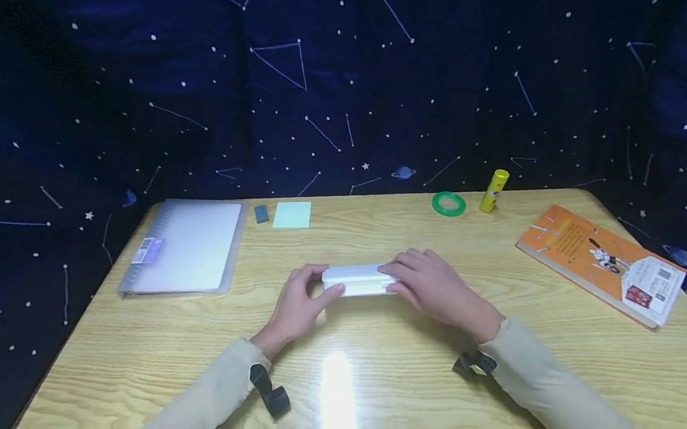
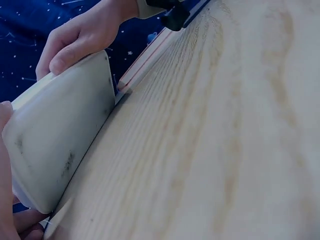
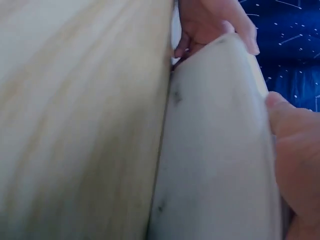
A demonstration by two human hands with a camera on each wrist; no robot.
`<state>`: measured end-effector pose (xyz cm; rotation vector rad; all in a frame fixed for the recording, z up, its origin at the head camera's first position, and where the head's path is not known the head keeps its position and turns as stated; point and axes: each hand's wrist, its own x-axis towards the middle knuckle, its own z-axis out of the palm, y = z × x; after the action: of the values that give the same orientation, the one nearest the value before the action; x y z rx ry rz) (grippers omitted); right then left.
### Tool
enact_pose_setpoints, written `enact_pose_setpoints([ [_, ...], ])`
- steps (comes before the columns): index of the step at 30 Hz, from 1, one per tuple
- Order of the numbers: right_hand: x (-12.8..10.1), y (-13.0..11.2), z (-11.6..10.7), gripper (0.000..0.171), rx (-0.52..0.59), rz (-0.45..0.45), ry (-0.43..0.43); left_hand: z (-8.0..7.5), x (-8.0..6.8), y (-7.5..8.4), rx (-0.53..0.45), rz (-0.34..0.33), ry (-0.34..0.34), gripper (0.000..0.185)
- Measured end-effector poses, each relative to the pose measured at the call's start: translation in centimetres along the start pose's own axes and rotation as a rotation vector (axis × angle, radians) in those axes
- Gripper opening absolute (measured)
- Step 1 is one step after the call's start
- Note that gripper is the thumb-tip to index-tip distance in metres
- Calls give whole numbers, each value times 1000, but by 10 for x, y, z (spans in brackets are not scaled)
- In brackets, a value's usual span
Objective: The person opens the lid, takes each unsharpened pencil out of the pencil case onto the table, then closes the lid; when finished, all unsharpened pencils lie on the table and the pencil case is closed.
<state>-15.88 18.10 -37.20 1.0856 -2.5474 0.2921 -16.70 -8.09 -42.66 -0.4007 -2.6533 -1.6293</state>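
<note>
Long white plastic case with rounded ends [image 1: 357, 279] lying near the middle of the pale wooden table [image 1: 150, 361], long axis running left to right. Left hand [image 1: 299, 305] gripping the case's left end, thumb along the near side, fingers curled over the far side. Right hand [image 1: 429, 285] gripping the right end, fingers laid over the top and curled round it. Dark scuff marks noted on the case's underside in both wrist views [image 2: 55, 145] [image 3: 215, 150]; case resting on the table along its lower edge, right hand's fingers [image 2: 75, 42] hooked over the far end. Cream sleeves on both forearms, black straps at the wrists.

Elsewhere on the table, all well apart from the hands: translucent ring binder with a label [image 1: 181, 248] at far left; small grey eraser block [image 1: 261, 213] and pale green sticky-note pad [image 1: 292, 215] just beside it; green tape ring [image 1: 448, 204] and upright-tilted yellow glue stick [image 1: 493, 191] near the far edge, close together; orange illustrated book [image 1: 601, 263] at far right. Dark blue star-pattern cloth [image 1: 334, 82] behind the table.
</note>
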Motion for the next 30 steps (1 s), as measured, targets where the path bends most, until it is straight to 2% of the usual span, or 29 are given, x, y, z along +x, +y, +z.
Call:
enact_pose_setpoints([
  [5, -1, 1, 4, 44, -79, -29, 31, 4, -1, 0, -98, -37, -1, 57],
  [9, -3, 3, 6, 44, -54, -47, 58, 5, -2, 1, -116, -53, 8, 57],
  [13, -5, 7, 7, 37, 25, -51, 73, 4, -3, 1, -64, -25, 17, 61],
  [17, -7, 10, 6, 38, 81, -57, 86, 4, -3, 1, -8, 13, -2, 66],
  [23, -4, 16, -1, 35, 99, -79, 105, 1, -4, 0, 40, 77, -31, 77],
  [27, 4, 21, -8, 29, 101, -22, 88, 0, -4, -1, 106, 110, -51, 93],
  [30, 16, 28, -14, 23, 129, 65, 48, 1, -4, -2, 181, 134, -51, 104],
])
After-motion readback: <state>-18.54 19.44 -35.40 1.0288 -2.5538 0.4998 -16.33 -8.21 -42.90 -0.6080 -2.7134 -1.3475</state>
